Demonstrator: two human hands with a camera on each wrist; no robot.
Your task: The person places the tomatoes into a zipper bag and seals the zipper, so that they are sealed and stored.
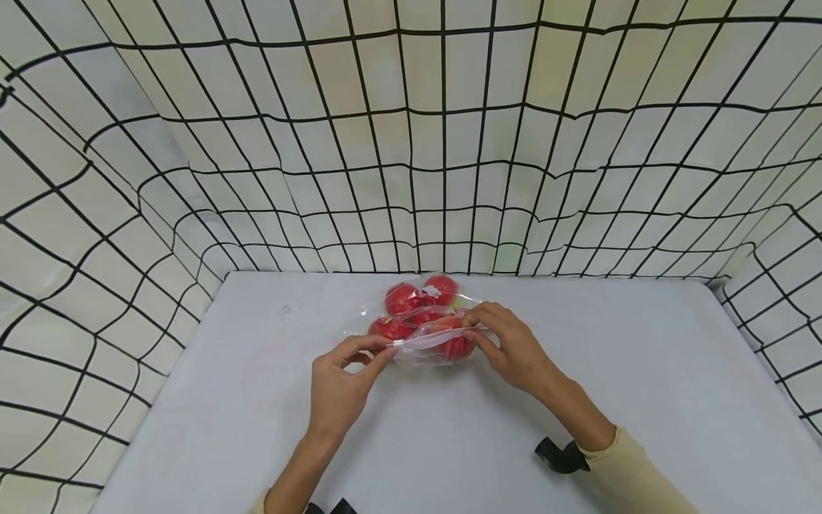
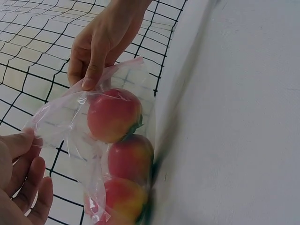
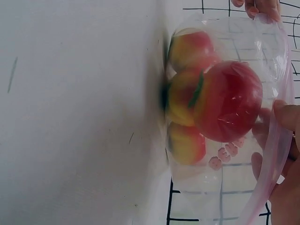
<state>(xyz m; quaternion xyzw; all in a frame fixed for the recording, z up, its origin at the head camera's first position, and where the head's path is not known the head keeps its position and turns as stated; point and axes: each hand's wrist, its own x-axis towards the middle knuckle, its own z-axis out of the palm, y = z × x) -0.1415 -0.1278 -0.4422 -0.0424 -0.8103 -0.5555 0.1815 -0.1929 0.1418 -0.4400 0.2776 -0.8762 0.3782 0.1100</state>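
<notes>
A clear plastic zip bag [image 1: 424, 344] with a pinkish zip strip lies toward the far side of the white table. Inside are several red-and-yellow fruits [image 2: 115, 115] with green leaves at their stems. My left hand [image 1: 340, 389] pinches the left end of the strip between thumb and forefinger, beside a small white slider [image 1: 398, 343]. Further right along the same edge, my right hand [image 1: 510, 346] pinches the strip with thumb and fingers. Pink printed marks [image 3: 225, 153] show on the bag in the right wrist view. Whether the zip is closed, I cannot tell.
Black grid netting [image 1: 443, 171] over white sheeting encloses the white table [image 1: 225, 414] at the back and both sides. A black curved fitting [image 1: 561, 457] sits by my right wrist, and another dark piece [image 1: 343, 507] shows near my left wrist.
</notes>
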